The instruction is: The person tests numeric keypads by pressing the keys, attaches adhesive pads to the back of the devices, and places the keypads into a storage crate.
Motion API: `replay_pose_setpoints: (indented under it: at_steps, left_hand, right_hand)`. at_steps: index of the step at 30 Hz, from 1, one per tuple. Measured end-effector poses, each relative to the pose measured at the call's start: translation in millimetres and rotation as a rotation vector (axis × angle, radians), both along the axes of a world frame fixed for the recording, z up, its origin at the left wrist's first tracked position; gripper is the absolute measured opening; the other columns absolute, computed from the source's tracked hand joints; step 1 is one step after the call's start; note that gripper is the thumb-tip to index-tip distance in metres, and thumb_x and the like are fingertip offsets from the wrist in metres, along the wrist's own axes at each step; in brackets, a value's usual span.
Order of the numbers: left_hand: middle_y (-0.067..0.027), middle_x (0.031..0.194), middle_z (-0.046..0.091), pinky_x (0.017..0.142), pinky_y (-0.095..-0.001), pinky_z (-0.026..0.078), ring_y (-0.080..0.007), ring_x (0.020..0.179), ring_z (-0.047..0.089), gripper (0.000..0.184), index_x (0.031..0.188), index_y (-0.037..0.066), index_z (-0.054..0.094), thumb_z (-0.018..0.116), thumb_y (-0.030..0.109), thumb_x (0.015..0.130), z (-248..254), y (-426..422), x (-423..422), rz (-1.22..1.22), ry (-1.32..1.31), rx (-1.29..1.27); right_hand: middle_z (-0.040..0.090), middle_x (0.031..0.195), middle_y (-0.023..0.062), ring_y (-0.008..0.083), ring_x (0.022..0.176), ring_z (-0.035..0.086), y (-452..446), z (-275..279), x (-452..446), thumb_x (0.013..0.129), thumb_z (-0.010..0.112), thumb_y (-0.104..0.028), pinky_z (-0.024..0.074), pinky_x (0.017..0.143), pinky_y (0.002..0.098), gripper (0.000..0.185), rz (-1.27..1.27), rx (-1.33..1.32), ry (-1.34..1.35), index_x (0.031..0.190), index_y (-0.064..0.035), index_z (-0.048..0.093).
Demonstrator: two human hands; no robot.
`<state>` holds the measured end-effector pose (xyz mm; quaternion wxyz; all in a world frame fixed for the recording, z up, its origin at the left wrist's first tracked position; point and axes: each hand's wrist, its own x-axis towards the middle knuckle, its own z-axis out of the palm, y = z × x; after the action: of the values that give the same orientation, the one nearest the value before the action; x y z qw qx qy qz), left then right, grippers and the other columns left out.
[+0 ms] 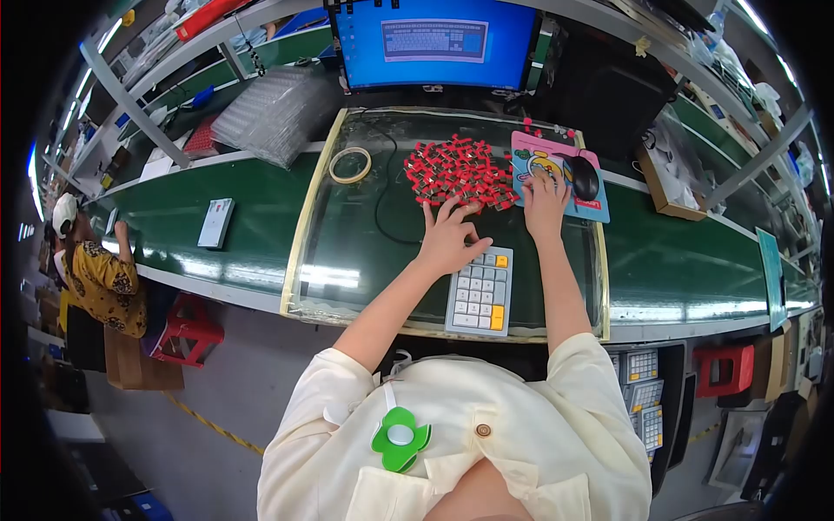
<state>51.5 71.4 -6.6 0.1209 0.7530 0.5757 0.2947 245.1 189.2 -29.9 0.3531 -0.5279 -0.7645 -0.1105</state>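
A small grey numeric keypad point(479, 291) with white and yellow keys lies on the clear-covered mat in front of me. My left hand point(452, 239) is over its top end, thumb by the upper keys and fingers spread toward the pile. That pile point(460, 169) is made of many small red-capped pieces with dark or metallic bodies, too small to identify surely. Just right of it, my right hand point(546, 204) rests on a colourful mouse pad point(590, 208), fingers apart and slightly bent. Beside those fingers sits a black computer mouse point(581, 177). I see nothing held in either hand.
A monitor point(439, 43) showing a keyboard picture stands behind the mat. A tape roll point(350, 165) and black cable lie left of the pile. Bubble wrap point(278, 113) is at back left. Several keypads fill a bin point(673, 365) below right. Another person point(100, 269) sits far left.
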Motion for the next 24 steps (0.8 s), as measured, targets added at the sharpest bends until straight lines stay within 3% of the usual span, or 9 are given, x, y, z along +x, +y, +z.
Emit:
replay_pose_setpoints:
  at_steps: [13, 17, 21, 24]
  left_hand:
    - [-0.0011, 0.116, 0.059, 0.105, -0.0593, 0.018, -0.0304, 0.123, 0.039, 0.018, 0.083, 0.010, 0.066, 0.060, 0.027, 0.082, -14.1, -0.4, -3.4, -0.040, -0.151, 0.204]
    - [-0.0025, 0.111, 0.061, 0.105, -0.0556, 0.020, -0.0301, 0.119, 0.042, 0.017, 0.097, 0.011, 0.062, 0.055, 0.023, 0.086, -10.3, 0.4, -3.0, -0.021, -0.203, 0.213]
    - [-0.0058, 0.109, 0.063, 0.105, -0.0429, 0.026, -0.0302, 0.115, 0.046, 0.017, 0.099, 0.008, 0.062, 0.052, 0.017, 0.089, -6.0, 0.8, -7.2, -0.046, -0.269, 0.228]
    - [-0.0070, 0.115, 0.060, 0.101, -0.0433, 0.031, -0.0317, 0.115, 0.046, 0.019, 0.104, 0.009, 0.060, 0.057, 0.014, 0.085, 3.0, -8.6, -16.9, -0.091, -0.246, 0.232]
  right_hand:
    - [0.051, 0.119, 0.0026, 0.0299, 0.125, 0.037, -1.1, 0.3, -0.5, 0.083, 0.062, -0.018, 0.0249, 0.102, 0.0612, 0.017, 0.005, 0.002, 0.007, 0.098, -0.0143, 0.056]
    - [0.052, 0.118, 0.0027, 0.0294, 0.124, 0.038, 2.1, 2.8, -2.5, 0.084, 0.061, -0.019, 0.0255, 0.102, 0.0603, 0.016, -0.013, 0.016, 0.003, 0.098, -0.0144, 0.056]
    - [0.056, 0.113, 0.0022, 0.0284, 0.124, 0.038, 3.0, -1.0, 0.4, 0.085, 0.060, -0.019, 0.0265, 0.101, 0.0594, 0.015, -0.010, 0.018, 0.009, 0.099, -0.0154, 0.056]
    - [0.062, 0.099, 0.0022, 0.0232, 0.110, 0.052, -14.2, 11.2, 2.5, 0.086, 0.060, -0.016, 0.0296, 0.101, 0.0539, 0.016, 0.094, 0.000, 0.137, 0.101, -0.0133, 0.057]
